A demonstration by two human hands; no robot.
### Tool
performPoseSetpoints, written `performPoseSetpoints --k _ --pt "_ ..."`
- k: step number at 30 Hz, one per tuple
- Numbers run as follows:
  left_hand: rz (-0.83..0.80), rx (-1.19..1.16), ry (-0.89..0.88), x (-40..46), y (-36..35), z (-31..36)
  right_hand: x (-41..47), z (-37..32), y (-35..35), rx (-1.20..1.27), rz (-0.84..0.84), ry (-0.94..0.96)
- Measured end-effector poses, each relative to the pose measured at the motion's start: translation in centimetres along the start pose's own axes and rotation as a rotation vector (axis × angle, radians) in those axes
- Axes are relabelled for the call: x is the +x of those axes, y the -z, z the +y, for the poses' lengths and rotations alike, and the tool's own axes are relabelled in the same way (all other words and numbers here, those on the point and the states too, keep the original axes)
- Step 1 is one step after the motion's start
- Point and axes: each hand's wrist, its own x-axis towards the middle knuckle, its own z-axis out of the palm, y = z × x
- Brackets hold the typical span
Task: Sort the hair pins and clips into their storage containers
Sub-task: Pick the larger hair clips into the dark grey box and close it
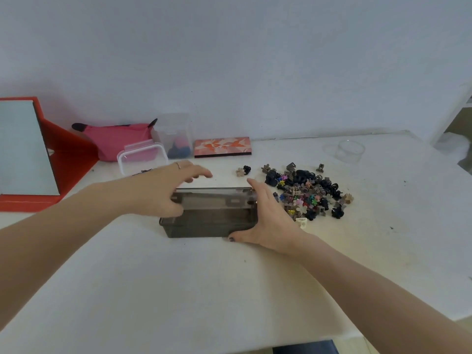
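Note:
A smoky grey translucent box stands on the white table in the middle. My right hand grips its right end, thumb along the front bottom edge. My left hand rests over the box's left top corner, fingers spread above the lid. To the right lies a heap of small hair clips, mostly black, brown and beige, with a few coloured flower ones. Two stray clips lie just left of the heap. A clear rectangular container sits behind my left hand.
A red-framed mirror stand fills the far left. By the wall sit a pink pouch, a tall clear box and an orange patterned case. A clear round cup stands at the back right. The table's right edge runs past it.

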Motion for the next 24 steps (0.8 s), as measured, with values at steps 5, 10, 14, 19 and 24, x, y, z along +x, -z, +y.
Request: performPoseSetpoints --k 5,10,14,19,24 --pt "0.554 -0.205 0.2 1.5 -0.2 -1.9 0.3 -0.2 -0.4 0.105 0.031 -0.073" --pt "0.859 -0.385 0.483 3.7 -3.5 -3.6 0.8 -0.6 -0.4 0.064 0.03 -0.071" --pt "0.83 -0.015 0.44 3.5 -5.6 -1.2 1.2 -0.6 -0.4 -0.018 -0.011 -0.063" --pt "0.605 0.234 0.484 3.6 -7.3 -1.0 2.1 -0.6 0.0 -0.107 -0.046 -0.071" --pt "0.473 0.338 0.522 4.0 -6.9 -1.4 2.7 -0.4 0.4 -0.195 -0.131 -0.077"
